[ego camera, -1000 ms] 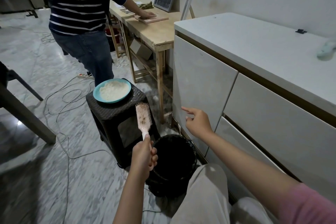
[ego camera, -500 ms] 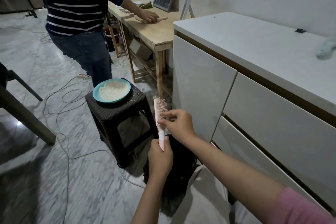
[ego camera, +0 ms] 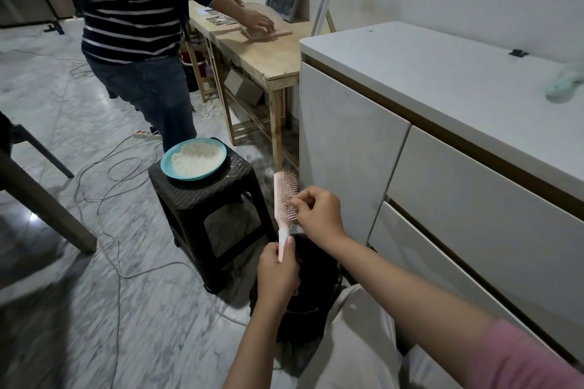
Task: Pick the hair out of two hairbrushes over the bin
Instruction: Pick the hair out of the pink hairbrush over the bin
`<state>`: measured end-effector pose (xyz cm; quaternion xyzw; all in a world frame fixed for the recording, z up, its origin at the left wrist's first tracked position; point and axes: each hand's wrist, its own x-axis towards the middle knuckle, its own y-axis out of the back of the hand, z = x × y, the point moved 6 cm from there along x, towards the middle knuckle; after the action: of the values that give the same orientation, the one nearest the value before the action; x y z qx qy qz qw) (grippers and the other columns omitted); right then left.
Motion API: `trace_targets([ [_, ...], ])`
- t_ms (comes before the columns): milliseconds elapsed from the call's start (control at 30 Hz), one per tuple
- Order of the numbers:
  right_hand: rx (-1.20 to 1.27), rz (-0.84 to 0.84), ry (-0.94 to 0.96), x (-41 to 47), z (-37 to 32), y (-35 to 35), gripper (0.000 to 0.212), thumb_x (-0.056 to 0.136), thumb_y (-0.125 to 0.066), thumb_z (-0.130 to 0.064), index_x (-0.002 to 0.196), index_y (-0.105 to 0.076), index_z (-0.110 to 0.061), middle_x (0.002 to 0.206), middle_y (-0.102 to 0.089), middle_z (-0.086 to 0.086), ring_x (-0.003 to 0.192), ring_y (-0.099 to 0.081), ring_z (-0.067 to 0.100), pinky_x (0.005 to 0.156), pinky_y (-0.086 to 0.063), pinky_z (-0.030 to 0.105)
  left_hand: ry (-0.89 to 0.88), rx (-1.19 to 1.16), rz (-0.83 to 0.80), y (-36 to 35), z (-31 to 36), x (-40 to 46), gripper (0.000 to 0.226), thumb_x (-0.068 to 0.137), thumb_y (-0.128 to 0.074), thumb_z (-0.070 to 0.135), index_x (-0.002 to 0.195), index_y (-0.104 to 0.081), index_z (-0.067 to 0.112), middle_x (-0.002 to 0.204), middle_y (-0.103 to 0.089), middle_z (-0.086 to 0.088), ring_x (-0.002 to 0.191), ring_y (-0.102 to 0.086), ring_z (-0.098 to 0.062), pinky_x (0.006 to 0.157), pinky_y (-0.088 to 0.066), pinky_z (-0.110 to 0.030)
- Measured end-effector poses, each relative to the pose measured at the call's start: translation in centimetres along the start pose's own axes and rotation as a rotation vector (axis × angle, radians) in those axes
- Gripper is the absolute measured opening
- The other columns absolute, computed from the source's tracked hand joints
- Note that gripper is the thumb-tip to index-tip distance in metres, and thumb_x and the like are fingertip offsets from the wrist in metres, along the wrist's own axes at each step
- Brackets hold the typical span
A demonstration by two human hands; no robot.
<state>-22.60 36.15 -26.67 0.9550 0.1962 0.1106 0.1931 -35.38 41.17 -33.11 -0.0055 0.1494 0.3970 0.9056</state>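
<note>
A pink paddle hairbrush (ego camera: 283, 196) stands upright over a black bin (ego camera: 319, 275) on the floor, bristles facing right. My left hand (ego camera: 277, 275) is closed around the brush's handle from below. My right hand (ego camera: 319, 213) pinches at the bristles in the lower half of the brush head, where dark hair clings. A pale green object, perhaps a second brush (ego camera: 565, 85), lies blurred on the white cabinet top at far right.
A dark wicker stool (ego camera: 202, 199) with a teal plate of rice (ego camera: 193, 158) stands left of the bin. A white cabinet (ego camera: 442, 148) is on the right. A person in a striped top (ego camera: 136, 25) stands at a wooden table (ego camera: 268, 54). Cables trail over the marble floor.
My left hand carried the brush rightward until it stood over the bin and turned its bristles right. My right hand came from near the cabinet onto the bristles and stays there.
</note>
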Motion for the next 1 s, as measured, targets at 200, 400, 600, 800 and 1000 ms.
trace_targets([
  [200, 0.011, 0.028, -0.03, -0.2, 0.7, -0.1, 0.008, 0.082, -0.065, -0.011, 0.075, -0.066, -0.007, 0.065, -0.063, -0.003, 0.063, -0.059, 0.009, 0.061, -0.046, 0.019, 0.126, -0.095, -0.032, -0.3, 0.1, -0.1, 0.03, 0.1, -0.045, 0.034, 0.086, -0.048, 0.008, 0.055, -0.044, -0.004, 0.031, -0.034, -0.01, 0.033, -0.026, -0.018],
  [400, 0.084, 0.087, -0.1, 0.2, 1.4, 1.1, 0.013, 0.087, -0.057, -0.008, 0.075, -0.057, -0.01, 0.069, -0.067, 0.009, 0.05, -0.061, -0.006, 0.053, -0.045, 0.006, 0.314, -0.219, 0.083, 1.5, -1.4, 0.7, 0.033, 0.101, -0.042, 0.035, 0.08, -0.047, 0.011, 0.057, -0.042, -0.004, 0.034, -0.034, -0.01, 0.034, -0.027, -0.018],
  [600, 0.074, 0.191, -0.156, 0.9, 3.2, 3.6, 0.017, 0.085, -0.06, -0.012, 0.07, -0.057, -0.018, 0.072, -0.069, 0.008, 0.072, -0.068, 0.021, 0.07, -0.054, 0.029, 0.384, -0.344, 0.141, 4.8, -2.3, 2.0, 0.034, 0.101, -0.042, 0.037, 0.078, -0.047, 0.012, 0.055, -0.038, 0.0, 0.036, -0.032, -0.011, 0.041, -0.028, -0.02],
  [800, -0.043, 0.164, -0.236, 1.0, 5.2, 3.5, 0.005, 0.077, -0.072, -0.015, 0.074, -0.07, -0.012, 0.07, -0.067, 0.004, 0.069, -0.061, 0.017, 0.067, -0.043, 0.023, 0.382, -0.302, 0.05, 5.1, -0.8, 1.9, 0.034, 0.1, -0.043, 0.042, 0.083, -0.049, 0.013, 0.053, -0.038, 0.002, 0.035, -0.031, -0.009, 0.043, -0.026, -0.022],
  [1000, -0.11, -0.114, -0.275, 0.9, 6.2, 1.4, 0.022, 0.082, -0.062, -0.006, 0.101, -0.072, -0.008, 0.102, -0.072, 0.01, 0.096, -0.065, 0.02, 0.087, -0.045, 0.021, 0.352, -0.237, -0.052, 4.4, 1.3, 1.1, 0.034, 0.1, -0.044, 0.042, 0.087, -0.049, 0.012, 0.05, -0.039, 0.002, 0.032, -0.03, -0.009, 0.041, -0.025, -0.02],
])
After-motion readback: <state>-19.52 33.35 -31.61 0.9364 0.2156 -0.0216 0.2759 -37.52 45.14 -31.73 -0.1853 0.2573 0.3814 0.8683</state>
